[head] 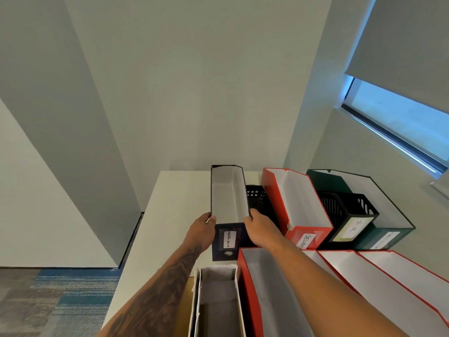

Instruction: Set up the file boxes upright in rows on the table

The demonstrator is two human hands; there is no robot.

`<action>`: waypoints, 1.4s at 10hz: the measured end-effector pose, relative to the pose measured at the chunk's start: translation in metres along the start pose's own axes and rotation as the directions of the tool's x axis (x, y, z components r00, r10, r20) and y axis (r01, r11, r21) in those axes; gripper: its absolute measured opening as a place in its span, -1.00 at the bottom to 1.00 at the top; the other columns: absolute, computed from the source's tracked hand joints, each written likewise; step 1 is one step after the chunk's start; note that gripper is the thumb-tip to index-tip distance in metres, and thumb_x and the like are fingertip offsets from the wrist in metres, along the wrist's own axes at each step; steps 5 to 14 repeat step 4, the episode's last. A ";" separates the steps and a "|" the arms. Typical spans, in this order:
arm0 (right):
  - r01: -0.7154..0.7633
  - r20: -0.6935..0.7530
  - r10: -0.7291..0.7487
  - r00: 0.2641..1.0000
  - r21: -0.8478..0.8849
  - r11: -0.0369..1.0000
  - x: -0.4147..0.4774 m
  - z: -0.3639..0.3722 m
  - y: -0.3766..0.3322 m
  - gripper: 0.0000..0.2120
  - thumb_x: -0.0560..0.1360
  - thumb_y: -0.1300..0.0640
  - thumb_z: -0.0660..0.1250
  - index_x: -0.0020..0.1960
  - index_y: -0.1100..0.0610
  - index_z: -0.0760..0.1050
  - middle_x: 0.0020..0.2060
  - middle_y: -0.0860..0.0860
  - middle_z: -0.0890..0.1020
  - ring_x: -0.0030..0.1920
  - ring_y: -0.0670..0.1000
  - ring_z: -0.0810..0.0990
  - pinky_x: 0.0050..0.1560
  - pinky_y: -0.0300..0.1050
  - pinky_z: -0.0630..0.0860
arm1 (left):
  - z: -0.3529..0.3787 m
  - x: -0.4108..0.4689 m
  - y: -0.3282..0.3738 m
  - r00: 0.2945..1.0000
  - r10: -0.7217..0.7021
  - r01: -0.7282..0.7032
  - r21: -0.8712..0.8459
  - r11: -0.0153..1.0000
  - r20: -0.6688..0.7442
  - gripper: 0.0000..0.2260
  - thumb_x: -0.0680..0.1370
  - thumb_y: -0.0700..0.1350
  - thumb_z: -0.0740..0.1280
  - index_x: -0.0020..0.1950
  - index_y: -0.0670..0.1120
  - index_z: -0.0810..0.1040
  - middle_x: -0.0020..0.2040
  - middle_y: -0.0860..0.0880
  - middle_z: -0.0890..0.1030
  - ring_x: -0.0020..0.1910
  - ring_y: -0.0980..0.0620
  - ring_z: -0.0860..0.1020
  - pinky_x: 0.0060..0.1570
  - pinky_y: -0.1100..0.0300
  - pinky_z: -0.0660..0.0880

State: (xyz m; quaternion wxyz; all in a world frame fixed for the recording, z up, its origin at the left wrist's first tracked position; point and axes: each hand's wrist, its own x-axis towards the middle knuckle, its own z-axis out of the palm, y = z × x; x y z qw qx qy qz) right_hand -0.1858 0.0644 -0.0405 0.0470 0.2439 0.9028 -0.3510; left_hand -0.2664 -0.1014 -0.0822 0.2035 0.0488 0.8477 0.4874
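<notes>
A dark navy file box (228,195) with a white label stands upright at the left end of the back row on the white table (170,203). My left hand (201,231) grips its left edge and my right hand (261,229) grips its right edge. To its right stand a black mesh box (258,199), a red file box (296,205), a black mesh box with a yellow label (349,215) and a dark green file box (379,207). In the front row stand a white file box (216,297) and several red file boxes (274,293), partly hidden by my arms.
The table's left edge drops to patterned blue-grey carpet (53,300). A grey wall (194,81) stands right behind the table. A window with a roller blind (408,69) is at the upper right. Bare tabletop lies left of the navy box.
</notes>
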 end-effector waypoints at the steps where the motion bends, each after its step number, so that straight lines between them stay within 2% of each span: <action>1: 0.003 0.001 -0.003 1.000 -0.004 1.000 -0.004 -0.005 -0.001 -0.54 0.69 -0.06 0.08 0.54 0.06 0.29 0.35 0.07 0.53 0.30 0.10 0.56 0.29 0.12 0.56 | -0.006 -0.002 0.004 1.000 0.031 -0.031 0.085 0.996 -0.004 -0.53 0.68 0.12 0.13 0.53 -0.07 0.37 0.47 -0.06 0.47 0.41 -0.11 0.45 0.42 -0.05 0.39; 2: 0.035 -0.001 -0.036 0.999 -0.038 0.999 -0.010 -0.012 0.002 -0.59 0.67 -0.10 0.13 0.45 0.03 0.39 0.26 0.04 0.59 0.22 0.07 0.60 0.21 0.10 0.61 | -0.021 -0.009 0.012 0.996 0.094 -0.090 0.309 0.947 0.003 -0.51 0.66 0.16 0.13 0.52 -0.06 0.39 0.44 -0.05 0.50 0.38 -0.10 0.49 0.40 -0.02 0.41; 3: 0.064 -0.027 -0.067 0.997 -0.115 0.991 -0.019 -0.032 -0.004 -0.65 0.66 -0.16 0.15 0.32 0.00 0.47 0.06 -0.05 0.63 0.06 -0.03 0.62 0.15 0.03 0.62 | -0.038 -0.023 0.037 0.982 0.190 -0.167 0.582 0.796 0.021 -0.49 0.66 0.20 0.09 0.54 0.00 0.34 0.48 -0.03 0.45 0.42 -0.09 0.45 0.38 0.00 0.37; 4: 0.105 -0.109 -0.127 0.986 -0.186 0.977 -0.028 -0.057 -0.015 -0.64 0.66 -0.16 0.16 0.35 0.00 0.47 0.14 -0.04 0.63 0.12 -0.01 0.62 0.18 -0.02 0.57 | -0.055 -0.035 0.065 0.955 0.297 -0.226 0.683 0.694 0.014 -0.51 0.67 0.20 0.06 0.52 0.00 0.36 0.46 -0.05 0.46 0.41 -0.10 0.44 0.35 -0.01 0.37; 14: 0.105 -0.109 -0.127 0.986 -0.186 0.977 -0.028 -0.057 -0.015 -0.64 0.66 -0.16 0.16 0.35 0.00 0.47 0.14 -0.04 0.63 0.12 -0.01 0.62 0.18 -0.02 0.57 | -0.055 -0.035 0.065 0.955 0.297 -0.226 0.683 0.694 0.014 -0.51 0.67 0.20 0.06 0.52 0.00 0.36 0.46 -0.05 0.46 0.41 -0.10 0.44 0.35 -0.01 0.37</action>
